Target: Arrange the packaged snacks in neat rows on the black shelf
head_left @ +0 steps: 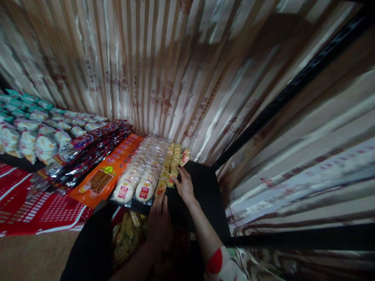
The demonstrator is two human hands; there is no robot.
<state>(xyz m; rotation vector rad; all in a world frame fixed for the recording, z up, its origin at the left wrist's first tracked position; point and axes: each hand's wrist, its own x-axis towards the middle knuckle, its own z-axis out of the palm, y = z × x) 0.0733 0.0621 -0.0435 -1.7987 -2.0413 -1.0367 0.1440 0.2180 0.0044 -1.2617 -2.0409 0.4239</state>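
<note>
Two narrow rows of small yellow snack packets [167,163] lie on the black shelf [203,181]. My right hand [185,185] reaches over the right row, its thumb and fingers closed about a packet near the front end. At the front of the left row, my left hand [159,218] has its fingers together, with the tips on the foremost yellow packet [160,189]. Part of that hand lies in shadow. One more yellow packet [185,155] sits apart at the back right. Left of these rows are clear-wrapped round white crackers [144,189] with red labels.
An orange snack bag [102,179], dark red packets [93,150] and several white packs [45,142] line the shelf leftward. A red basket [58,212] stands front left. Yellowish wrapped goods [127,236] sit below. A black post [281,91] and striped curtain [164,78] border the shelf.
</note>
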